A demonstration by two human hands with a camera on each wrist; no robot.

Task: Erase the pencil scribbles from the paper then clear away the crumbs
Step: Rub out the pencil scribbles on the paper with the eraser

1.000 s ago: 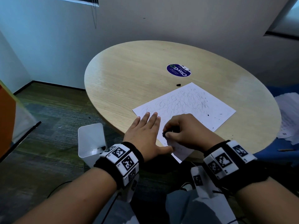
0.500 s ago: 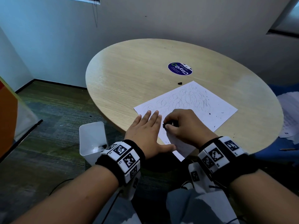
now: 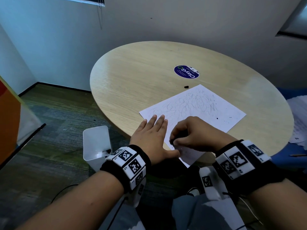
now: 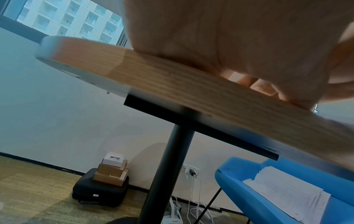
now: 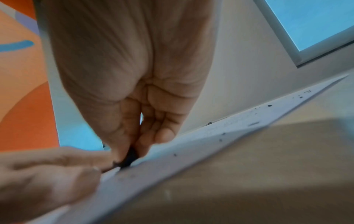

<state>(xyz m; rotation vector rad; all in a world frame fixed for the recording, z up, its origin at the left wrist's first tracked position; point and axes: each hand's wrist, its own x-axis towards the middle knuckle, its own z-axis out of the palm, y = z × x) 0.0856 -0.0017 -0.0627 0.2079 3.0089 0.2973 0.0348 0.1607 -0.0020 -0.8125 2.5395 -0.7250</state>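
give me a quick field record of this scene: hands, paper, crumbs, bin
left hand: flat, fingers straight, pressing the paper down
right hand: pinching a dark eraser against the paper's near corner
paper: on the round table, scribbles still cover its far half
crumbs: dark specks on the paper
bin: white, on the floor left of the table

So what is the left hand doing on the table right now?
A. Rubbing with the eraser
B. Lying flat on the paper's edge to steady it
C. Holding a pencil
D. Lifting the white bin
B: the left hand lies with straight fingers on the near corner of the paper, while the right hand pinches the dark eraser and presses it on the sheet.
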